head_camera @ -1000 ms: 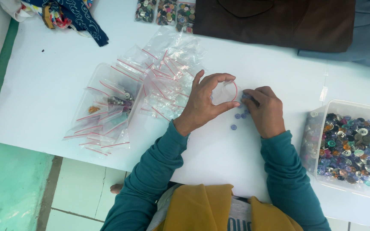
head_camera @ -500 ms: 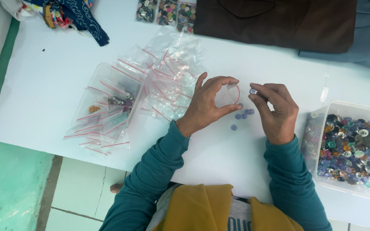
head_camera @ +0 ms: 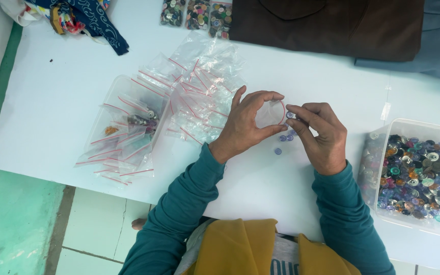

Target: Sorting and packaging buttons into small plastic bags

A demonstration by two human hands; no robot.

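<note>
My left hand (head_camera: 248, 122) holds a small clear zip bag (head_camera: 272, 113) with a red seal strip, its mouth held open between thumb and fingers. My right hand (head_camera: 319, 135) pinches a small bluish button (head_camera: 290, 115) right at the bag's opening. A few loose blue buttons (head_camera: 282, 138) lie on the white table (head_camera: 67, 91) just below both hands, one (head_camera: 278, 151) a little nearer to me.
A heap of empty clear zip bags (head_camera: 199, 91) and a clear tray of more bags (head_camera: 128, 127) lie at the left. A clear tub of mixed coloured buttons (head_camera: 413, 168) stands at the right. Button trays (head_camera: 197, 12), brown cloth (head_camera: 332, 25) and patterned fabric (head_camera: 82, 15) line the far edge.
My right hand has lifted from the loose buttons on the table up to the bag's mouth with a button pinched in it. The left hand has kept the bag open.
</note>
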